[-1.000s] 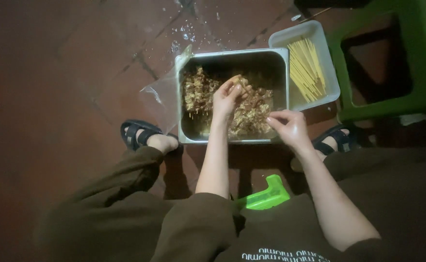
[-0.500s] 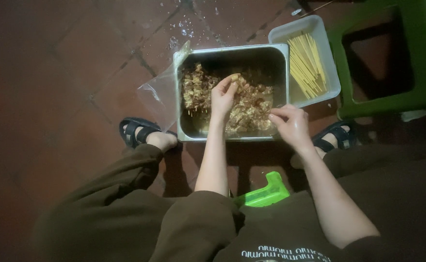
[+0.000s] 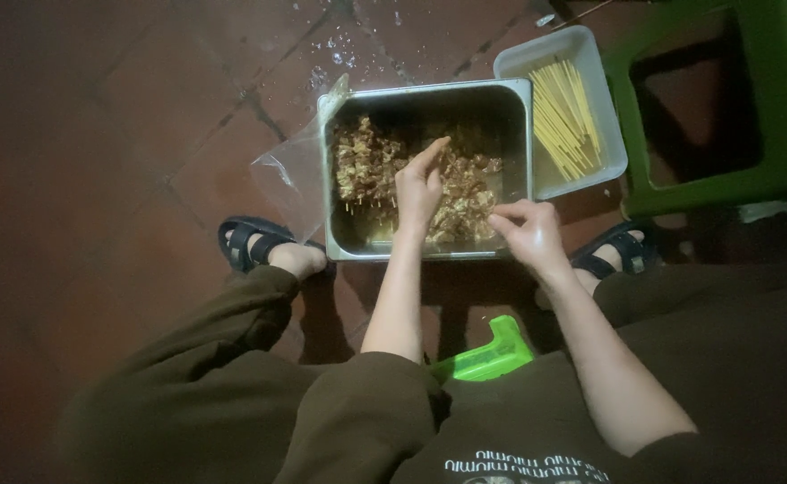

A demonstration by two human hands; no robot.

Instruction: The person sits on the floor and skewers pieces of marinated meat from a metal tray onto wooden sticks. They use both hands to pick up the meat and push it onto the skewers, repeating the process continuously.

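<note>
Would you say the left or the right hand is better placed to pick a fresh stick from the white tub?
Probably the right hand: it hovers at the metal tray's right edge, nearest the white tub of sticks. The left hand is over the meat.

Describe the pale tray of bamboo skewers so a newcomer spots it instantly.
Start at the big steel pan of marinated meat on the red tile floor. Touching its right side sits a smaller white plastic tray. It alone holds bare yellow sticks, no meat.
</note>
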